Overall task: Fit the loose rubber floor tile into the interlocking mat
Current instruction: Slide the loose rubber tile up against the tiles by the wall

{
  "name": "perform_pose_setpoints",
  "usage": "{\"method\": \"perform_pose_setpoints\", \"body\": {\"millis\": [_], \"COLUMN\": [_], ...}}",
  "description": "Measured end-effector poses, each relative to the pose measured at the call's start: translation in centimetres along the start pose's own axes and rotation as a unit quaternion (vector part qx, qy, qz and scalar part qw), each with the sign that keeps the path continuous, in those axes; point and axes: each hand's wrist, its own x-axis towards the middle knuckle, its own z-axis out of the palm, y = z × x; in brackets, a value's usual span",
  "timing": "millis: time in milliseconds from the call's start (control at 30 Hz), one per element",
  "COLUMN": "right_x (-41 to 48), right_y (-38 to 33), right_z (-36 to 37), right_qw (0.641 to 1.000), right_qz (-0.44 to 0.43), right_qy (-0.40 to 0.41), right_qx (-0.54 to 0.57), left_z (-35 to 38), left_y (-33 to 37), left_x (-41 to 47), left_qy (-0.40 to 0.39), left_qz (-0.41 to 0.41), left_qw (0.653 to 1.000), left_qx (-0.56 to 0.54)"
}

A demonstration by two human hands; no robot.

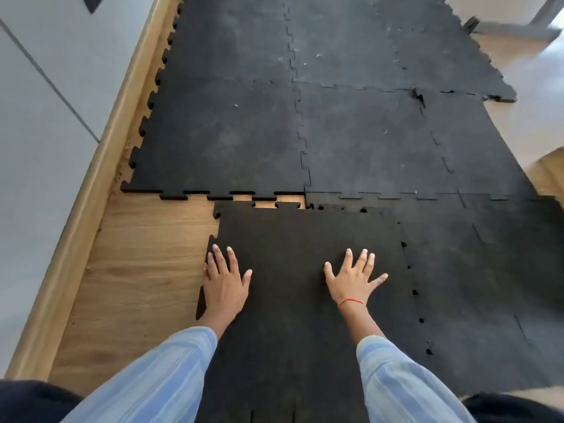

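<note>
The loose black rubber tile (293, 239) lies in front of me, partly on bare wooden floor (146, 257). Its right part overlaps the neighbouring tile of the interlocking mat (232, 138). Its toothed far edge sits just short of the mat's near edge, with a narrow strip of wood showing between them. My left hand (224, 285) lies flat with fingers spread at the tile's left edge. My right hand (354, 277), with a red thread at the wrist, presses flat near the tile's middle right. Neither hand grips anything.
A wooden skirting board (100, 166) and a grey wall (39, 154) run along the left. The mat's far right tile has a lifted corner seam (419, 97). A grey metal frame leg (515, 30) stands at the top right on pale floor.
</note>
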Motion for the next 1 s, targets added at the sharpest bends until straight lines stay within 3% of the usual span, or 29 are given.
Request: {"method": "perform_pose_setpoints", "body": {"millis": [133,433,633,1000], "right_x": [0.8,1.6,1.7,1.4], "right_y": [1.1,5.8,6.5,7.9], "right_z": [-0.7,-1.9,-2.2,-3.5], "right_qw": [0.996,0.975,0.95,0.949], "right_qz": [0.071,0.199,0.279,0.281], "right_qy": [-0.046,-0.064,-0.073,-0.027], "right_qx": [0.019,0.082,0.116,0.144], "left_z": [0.3,-1.9,-1.8,-2.8], "left_y": [1.0,2.1,2.5,0.4], "left_x": [0.1,0.8,0.9,2.4], "left_qy": [0.018,-0.045,-0.037,-0.055], "left_qz": [-0.061,-0.205,-0.239,-0.295], "left_qw": [0.998,0.972,0.96,0.929], "left_qx": [-0.022,-0.107,-0.139,-0.219]}}
